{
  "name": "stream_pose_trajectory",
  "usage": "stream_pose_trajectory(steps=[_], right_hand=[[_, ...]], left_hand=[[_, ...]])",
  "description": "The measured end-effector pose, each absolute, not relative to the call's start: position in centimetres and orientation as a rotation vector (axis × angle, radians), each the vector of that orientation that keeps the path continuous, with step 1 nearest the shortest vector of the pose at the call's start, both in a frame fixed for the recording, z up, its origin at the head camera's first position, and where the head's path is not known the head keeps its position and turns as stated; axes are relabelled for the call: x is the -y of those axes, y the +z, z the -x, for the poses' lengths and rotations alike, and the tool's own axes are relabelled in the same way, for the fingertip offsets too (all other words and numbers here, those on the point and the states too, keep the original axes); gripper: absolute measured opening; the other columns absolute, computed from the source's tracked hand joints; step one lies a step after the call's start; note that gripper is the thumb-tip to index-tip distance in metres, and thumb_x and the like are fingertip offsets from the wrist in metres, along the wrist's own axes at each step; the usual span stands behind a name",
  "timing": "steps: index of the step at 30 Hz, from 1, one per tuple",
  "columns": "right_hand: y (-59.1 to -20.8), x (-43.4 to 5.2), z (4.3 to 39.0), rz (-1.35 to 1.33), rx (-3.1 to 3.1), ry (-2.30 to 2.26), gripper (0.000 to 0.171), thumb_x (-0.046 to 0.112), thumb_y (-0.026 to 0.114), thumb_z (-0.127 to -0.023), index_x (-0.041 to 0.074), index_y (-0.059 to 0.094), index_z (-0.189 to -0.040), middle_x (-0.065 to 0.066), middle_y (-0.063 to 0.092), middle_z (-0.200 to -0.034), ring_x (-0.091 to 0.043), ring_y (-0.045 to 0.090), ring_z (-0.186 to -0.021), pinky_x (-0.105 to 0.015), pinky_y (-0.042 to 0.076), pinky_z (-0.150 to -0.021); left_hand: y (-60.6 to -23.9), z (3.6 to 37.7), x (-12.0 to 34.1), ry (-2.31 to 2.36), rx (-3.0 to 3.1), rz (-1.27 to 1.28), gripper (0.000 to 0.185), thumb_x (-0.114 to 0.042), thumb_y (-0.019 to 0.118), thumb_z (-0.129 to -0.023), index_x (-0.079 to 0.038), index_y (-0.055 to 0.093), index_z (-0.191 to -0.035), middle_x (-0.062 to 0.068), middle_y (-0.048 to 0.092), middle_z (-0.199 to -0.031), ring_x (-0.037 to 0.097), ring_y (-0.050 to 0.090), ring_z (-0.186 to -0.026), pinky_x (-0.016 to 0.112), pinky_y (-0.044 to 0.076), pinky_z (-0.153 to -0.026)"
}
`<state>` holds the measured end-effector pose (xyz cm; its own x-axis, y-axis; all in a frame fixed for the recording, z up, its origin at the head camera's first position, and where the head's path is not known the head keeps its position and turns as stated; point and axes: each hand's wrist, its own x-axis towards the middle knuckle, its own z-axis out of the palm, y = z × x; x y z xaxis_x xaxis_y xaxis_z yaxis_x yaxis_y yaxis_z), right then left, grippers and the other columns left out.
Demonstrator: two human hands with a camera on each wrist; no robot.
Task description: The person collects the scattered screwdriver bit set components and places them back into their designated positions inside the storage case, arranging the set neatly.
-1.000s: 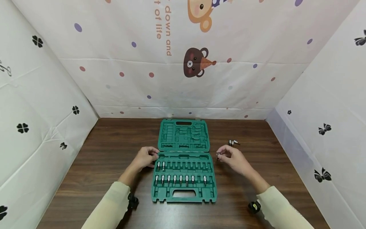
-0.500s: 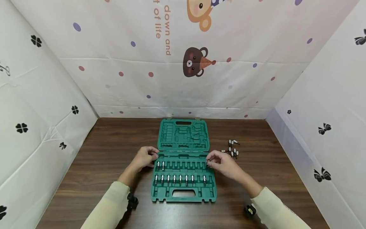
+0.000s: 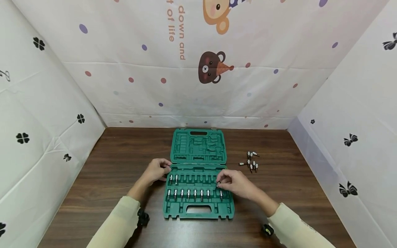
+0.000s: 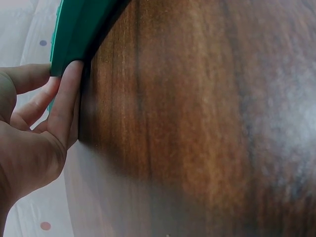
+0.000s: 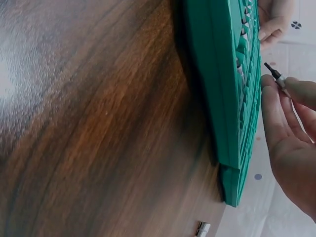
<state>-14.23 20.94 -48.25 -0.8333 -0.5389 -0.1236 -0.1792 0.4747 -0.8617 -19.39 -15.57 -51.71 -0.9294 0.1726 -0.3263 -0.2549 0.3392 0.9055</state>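
Your right hand (image 3: pixel 234 184) pinches a small bit socket (image 5: pixel 274 74) between thumb and fingertips, hovering over the green case (image 3: pixel 198 210)'s lower tray, at the right end of its slot rows. In the right wrist view the bit's dark tip leads, its long axis angled toward the tray face, just clear of the plastic. The free slots lie just left of and below your fingers. Your left hand (image 3: pixel 156 171), fingers fairly straight, presses against the case's left edge near the hinge. Loose bits (image 3: pixel 250 162) lie on the table (image 3: pixel 108 165), right of the case, well apart from the held bit.
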Motion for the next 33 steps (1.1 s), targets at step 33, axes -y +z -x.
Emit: stream_pose_trajectory(steps=[33], right_hand=[[-48.8,-18.6,13.3,0.86,-2.606,-0.92,0.009,0.009,0.078,-0.093,0.015,0.072,-0.095,0.004,0.065,-0.091,0.0,0.058,-0.08,-0.02,0.055,-0.068]], left_hand=[[-51.7,19.2,15.6,1.618,-2.245,0.074,0.021,-0.003,0.061,-0.102,0.002,0.067,-0.121,0.019,0.062,-0.11,0.025,0.066,-0.09,0.041,0.065,-0.068]])
